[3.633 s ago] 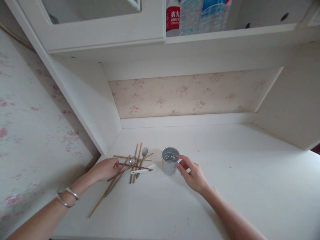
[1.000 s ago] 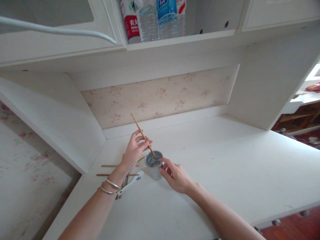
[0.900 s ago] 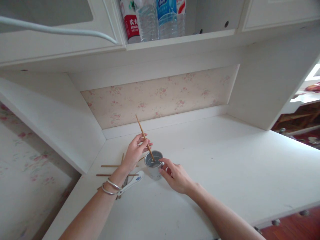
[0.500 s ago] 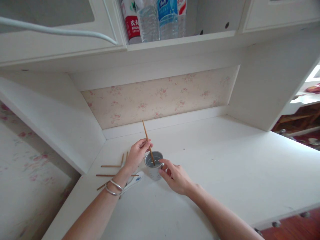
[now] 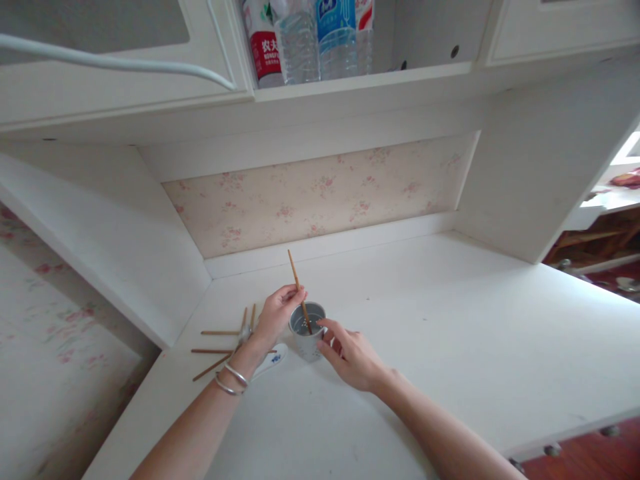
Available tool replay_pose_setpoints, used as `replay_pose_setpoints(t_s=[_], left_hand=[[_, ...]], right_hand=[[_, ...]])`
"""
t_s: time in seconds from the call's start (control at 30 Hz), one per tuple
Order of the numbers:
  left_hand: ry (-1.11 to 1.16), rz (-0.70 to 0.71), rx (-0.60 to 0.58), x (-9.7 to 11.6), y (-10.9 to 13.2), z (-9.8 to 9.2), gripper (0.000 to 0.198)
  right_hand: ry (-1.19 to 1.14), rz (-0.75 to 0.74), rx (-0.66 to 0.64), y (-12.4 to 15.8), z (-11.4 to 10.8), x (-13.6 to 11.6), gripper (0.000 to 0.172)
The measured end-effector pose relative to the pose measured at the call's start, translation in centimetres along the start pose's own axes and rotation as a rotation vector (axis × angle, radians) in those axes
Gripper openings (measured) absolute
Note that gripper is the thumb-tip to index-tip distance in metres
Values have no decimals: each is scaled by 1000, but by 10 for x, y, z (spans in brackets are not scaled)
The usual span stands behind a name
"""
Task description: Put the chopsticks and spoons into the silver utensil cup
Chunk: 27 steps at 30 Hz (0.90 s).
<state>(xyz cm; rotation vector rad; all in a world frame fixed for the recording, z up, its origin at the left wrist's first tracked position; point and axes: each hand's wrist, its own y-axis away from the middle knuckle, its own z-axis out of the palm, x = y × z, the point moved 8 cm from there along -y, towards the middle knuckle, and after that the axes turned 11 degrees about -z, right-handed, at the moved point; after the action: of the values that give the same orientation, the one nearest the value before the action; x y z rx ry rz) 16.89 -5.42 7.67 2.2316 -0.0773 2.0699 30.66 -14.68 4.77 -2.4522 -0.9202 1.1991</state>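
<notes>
A small grey metal holder [image 5: 307,333] with a perforated bottom stands on the white desk [image 5: 425,347]. My left hand [image 5: 276,315] pinches a wooden chopstick [image 5: 299,291] whose lower end is inside the holder, leaning up and to the left. My right hand [image 5: 350,357] rests at the holder's right side, its fingers touching the rim and wall. Several more chopsticks [image 5: 220,343] lie scattered on the desk to the left, behind my left wrist, beside a white ceramic spoon [image 5: 270,360].
A shelf above holds water bottles [image 5: 320,37] and a red-labelled bottle [image 5: 263,47]. A white cable [image 5: 115,61] crosses the cabinet door at upper left. Side panels close in the desk on both sides; its front edge runs at lower right.
My left hand picked a chopstick from the pile, brought it to the holder and lowered it in, turning it more upright. My right hand has stayed at the holder.
</notes>
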Motion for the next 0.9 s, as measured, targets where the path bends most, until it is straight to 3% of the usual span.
replay_pose_setpoints(t_s=[0.5, 0.77, 0.9], left_hand=[[-31, 28, -8, -12, 3, -3, 39], [60, 17, -16, -18, 49, -8, 50], [139, -13, -90, -35, 65, 5, 73]], right_hand=[[6, -9, -1, 0, 0, -1, 34], [-4, -17, 5, 1, 2, 0, 34], [-20, -6, 20, 1, 4, 2, 34]])
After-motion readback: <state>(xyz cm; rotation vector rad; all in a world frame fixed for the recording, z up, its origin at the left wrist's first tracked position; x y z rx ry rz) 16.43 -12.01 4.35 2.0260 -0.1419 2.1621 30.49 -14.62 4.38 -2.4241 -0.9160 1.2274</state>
